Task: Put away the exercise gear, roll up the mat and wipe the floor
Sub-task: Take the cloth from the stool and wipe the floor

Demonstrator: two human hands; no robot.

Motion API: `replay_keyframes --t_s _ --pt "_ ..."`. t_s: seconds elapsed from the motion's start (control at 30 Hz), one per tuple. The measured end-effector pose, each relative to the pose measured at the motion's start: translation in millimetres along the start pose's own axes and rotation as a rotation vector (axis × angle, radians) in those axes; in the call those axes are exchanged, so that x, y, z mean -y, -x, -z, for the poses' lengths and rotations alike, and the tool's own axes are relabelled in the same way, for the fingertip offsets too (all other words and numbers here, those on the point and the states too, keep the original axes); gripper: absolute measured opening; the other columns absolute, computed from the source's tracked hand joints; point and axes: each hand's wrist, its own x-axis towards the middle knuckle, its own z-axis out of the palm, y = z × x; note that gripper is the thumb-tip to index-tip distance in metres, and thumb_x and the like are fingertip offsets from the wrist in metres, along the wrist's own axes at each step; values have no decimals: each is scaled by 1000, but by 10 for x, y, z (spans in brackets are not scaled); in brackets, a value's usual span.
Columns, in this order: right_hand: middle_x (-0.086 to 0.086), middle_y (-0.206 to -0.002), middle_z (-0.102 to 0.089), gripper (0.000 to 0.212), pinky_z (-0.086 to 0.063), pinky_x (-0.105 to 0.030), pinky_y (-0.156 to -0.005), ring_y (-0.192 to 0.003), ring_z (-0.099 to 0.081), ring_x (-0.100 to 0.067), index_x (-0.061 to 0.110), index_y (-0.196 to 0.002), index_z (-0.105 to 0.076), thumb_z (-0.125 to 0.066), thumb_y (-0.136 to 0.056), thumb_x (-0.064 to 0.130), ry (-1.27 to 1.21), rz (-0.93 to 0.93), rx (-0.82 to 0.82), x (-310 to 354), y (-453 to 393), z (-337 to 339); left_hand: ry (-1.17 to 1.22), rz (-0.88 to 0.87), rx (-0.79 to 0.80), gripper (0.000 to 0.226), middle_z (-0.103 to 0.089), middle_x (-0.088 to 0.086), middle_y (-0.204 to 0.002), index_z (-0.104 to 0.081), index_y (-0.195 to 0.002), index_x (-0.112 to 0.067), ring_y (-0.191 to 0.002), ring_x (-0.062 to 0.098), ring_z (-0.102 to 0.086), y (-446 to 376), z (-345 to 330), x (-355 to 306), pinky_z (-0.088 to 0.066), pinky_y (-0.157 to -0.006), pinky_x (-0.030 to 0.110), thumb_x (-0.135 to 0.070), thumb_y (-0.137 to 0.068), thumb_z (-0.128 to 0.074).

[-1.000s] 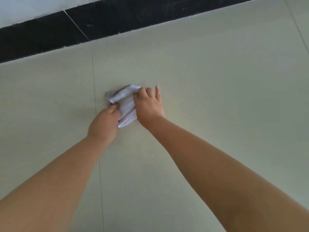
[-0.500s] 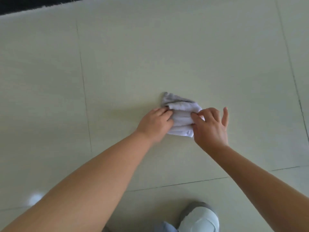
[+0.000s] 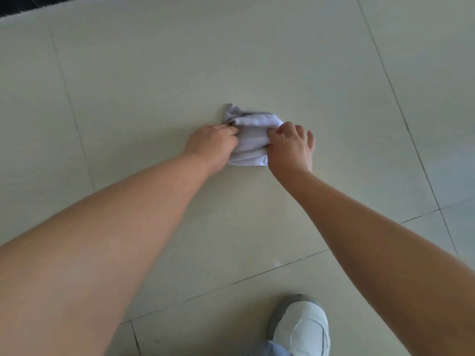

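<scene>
A crumpled white cloth [image 3: 250,140] lies bunched on the pale tiled floor [image 3: 154,98], a little above the middle of the head view. My left hand [image 3: 212,145] grips its left side with curled fingers. My right hand [image 3: 291,147] pinches its right edge between thumb and curled fingers. Both arms reach forward and down to the cloth. No mat or exercise gear is in sight.
My white and grey shoe [image 3: 300,327] stands on the floor at the bottom, right of centre. A dark skirting strip [image 3: 15,6] shows at the top left corner. Thin grout lines cross the tiles.
Both hands have dragged the cloth back from the dark skirting towards me and to the right. The view has tipped down, so the shoe now shows.
</scene>
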Motion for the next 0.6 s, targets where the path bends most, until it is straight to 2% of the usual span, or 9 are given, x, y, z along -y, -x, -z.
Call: replay_keyframes --t_s 0.07,0.13,0.17,0.2,0.3,0.4,0.47,0.53,0.6 --pt "-9 -124 -50 30 -19 -45 -114 -121 -40 -29 9 -113 -61 -48 -86 8 -32 52 11 302 82 -134 -2 -49 -31 30 -57 11 -131 -60 -118 -5 -116 31 -57 279 -82 292 -47 -89 35 -10 -90 -50" --pt "-12 -112 -58 24 -27 -50 -110 -110 -50 -33 6 -101 -66 -57 -79 5 -80 118 6 531 261 -261 -50 -157 -80 20 -72 14 -104 -73 -83 -2 -88 31 -71 592 -154 440 -56 -66 31 -7 -73 -57" --pt "-12 -101 -62 20 -33 -55 -106 -101 -55 -34 6 -91 -68 -64 -72 3 -101 166 -26 588 369 -330 -67 -177 -79 23 -75 14 -91 -73 -67 -3 -76 30 -74 751 -217 473 -57 -57 29 -10 -67 -51" --pt "-9 -90 -63 20 -39 -57 -100 -93 -57 -32 8 -82 -69 -71 -63 4 -90 208 -55 605 485 -383 -62 -196 -107 29 -76 14 -85 -72 -60 -5 -72 29 -74 900 -313 483 -57 -55 28 -13 -65 -44" --pt "-2 -76 -63 31 -45 -59 -89 -86 -42 -21 15 -75 -70 -80 -47 8 30 328 -79 461 857 -460 -15 -250 -55 30 -75 12 -78 -69 -57 -8 -70 29 -73 1159 -528 314 -58 -59 29 -14 -67 -41" --pt "-3 -75 -64 20 -45 -59 -88 -84 -40 -20 13 -78 -73 -69 -59 9 115 362 -57 97 1194 -384 -7 -436 -208 28 -67 8 -63 -65 -52 -13 -57 26 -66 1208 -619 9 -58 -71 33 -12 -66 -41" --pt "-2 -75 -66 21 -47 -59 -85 -83 -46 -20 14 -79 -74 -65 -60 11 206 348 -23 -163 1356 -245 21 -523 -189 30 -65 3 -57 -65 -50 -15 -54 22 -64 1165 -631 -227 -58 -79 39 -10 -65 -40" --pt "0 -73 -67 34 -51 -52 -85 -75 -60 -22 16 -75 -75 -82 -44 8 315 329 102 -379 1435 -66 7 -534 -155 32 -63 0 -53 -66 -48 -16 -52 20 -63 1091 -654 -498 -58 -80 42 -8 -64 -40" --pt "5 -68 -66 39 -53 -42 -84 -66 -66 -21 21 -70 -73 -87 -35 11 432 308 225 -545 1388 84 54 -545 -162 33 -63 -2 -51 -68 -46 -16 -51 18 -63 898 -682 -746 -58 -78 38 -9 -64 -40"
